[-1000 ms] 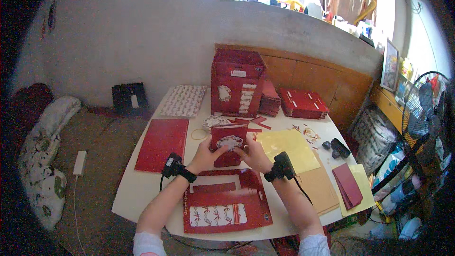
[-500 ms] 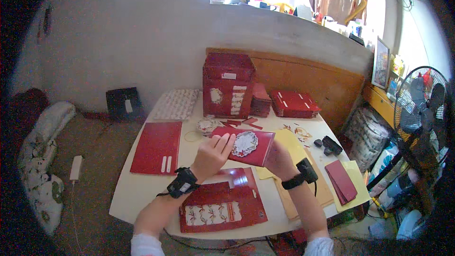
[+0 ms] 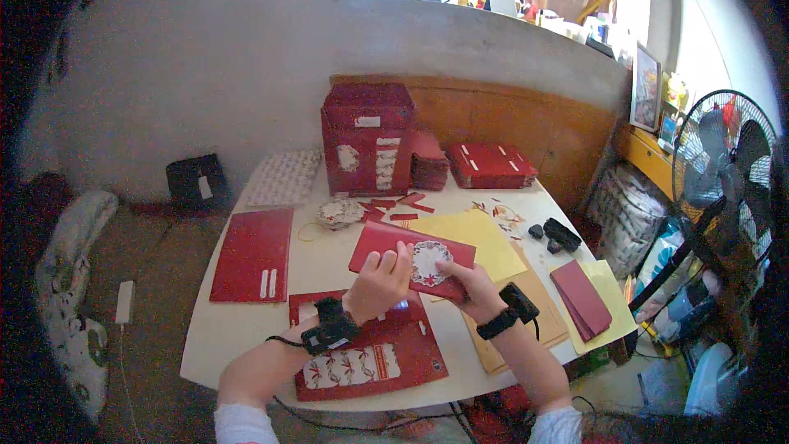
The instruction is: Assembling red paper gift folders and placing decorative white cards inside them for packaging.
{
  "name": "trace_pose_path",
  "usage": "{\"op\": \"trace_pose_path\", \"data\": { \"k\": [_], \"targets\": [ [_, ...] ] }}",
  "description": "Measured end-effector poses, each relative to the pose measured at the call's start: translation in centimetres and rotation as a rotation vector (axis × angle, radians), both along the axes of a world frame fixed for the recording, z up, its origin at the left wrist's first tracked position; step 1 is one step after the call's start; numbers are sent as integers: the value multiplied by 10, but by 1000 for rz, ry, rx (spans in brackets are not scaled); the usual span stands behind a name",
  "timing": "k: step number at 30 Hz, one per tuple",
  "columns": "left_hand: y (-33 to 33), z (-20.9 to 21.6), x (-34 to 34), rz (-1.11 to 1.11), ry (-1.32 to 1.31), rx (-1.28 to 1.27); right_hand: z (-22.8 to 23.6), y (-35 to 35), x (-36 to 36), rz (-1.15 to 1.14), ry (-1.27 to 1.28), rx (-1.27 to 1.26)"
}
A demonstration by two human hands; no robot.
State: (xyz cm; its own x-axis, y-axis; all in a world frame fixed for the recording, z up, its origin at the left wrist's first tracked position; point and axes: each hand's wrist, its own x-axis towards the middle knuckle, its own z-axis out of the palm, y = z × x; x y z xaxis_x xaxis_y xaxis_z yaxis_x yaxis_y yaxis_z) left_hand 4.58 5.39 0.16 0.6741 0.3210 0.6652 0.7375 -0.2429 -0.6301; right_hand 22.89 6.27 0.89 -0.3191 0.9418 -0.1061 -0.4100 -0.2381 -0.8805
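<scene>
Above the table's middle I hold a dark red rectangular card [image 3: 380, 240], with a round, white, scallop-edged paper piece [image 3: 430, 261] printed with flowers on its face. My left hand [image 3: 380, 284] has curled fingers against the card's lower edge, beside the round piece. My right hand [image 3: 472, 289] grips the lower right corner, its thumb on the front near the round piece. Beneath my left hand lies a flat red packaging sheet [image 3: 436, 345] with a white panel of printed sprigs. A stack of round white pieces [image 3: 339, 213] stands behind the card.
A tall red box [image 3: 367, 156] stands at the back, beside stacked red cards [image 3: 493, 166]. A red sheet [image 3: 251, 255] lies left. Yellow paper [image 3: 472, 238], maroon strips [image 3: 581, 300] and black objects [image 3: 561, 234] lie right. A fan [image 3: 723, 156] stands beyond the table's right edge.
My head view has shifted, moving the table leftward in the picture. The card now lies flatter toward me. My right thumb has come onto its front, next to the round piece.
</scene>
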Motion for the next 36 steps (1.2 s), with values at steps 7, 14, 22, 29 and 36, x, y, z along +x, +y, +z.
{"op": "trace_pose_path", "data": {
  "k": [7,14,22,29,36],
  "targets": [
    [3,-7,5,14,87,-5,-10,9,-2,-35,-36,-41],
    [13,-5,-8,-90,99,-130,-21,22,9,-58,-123,-24],
    [16,-16,-77,-348,-430,-821,-35,34,67,-321,-208,239],
    [-15,-16,-75,-282,-649,-1246,-46,31,86,-317,-310,290],
    [-31,-22,-73,-402,-392,-1379,-52,29,86,-283,-440,250]
  ]
}}
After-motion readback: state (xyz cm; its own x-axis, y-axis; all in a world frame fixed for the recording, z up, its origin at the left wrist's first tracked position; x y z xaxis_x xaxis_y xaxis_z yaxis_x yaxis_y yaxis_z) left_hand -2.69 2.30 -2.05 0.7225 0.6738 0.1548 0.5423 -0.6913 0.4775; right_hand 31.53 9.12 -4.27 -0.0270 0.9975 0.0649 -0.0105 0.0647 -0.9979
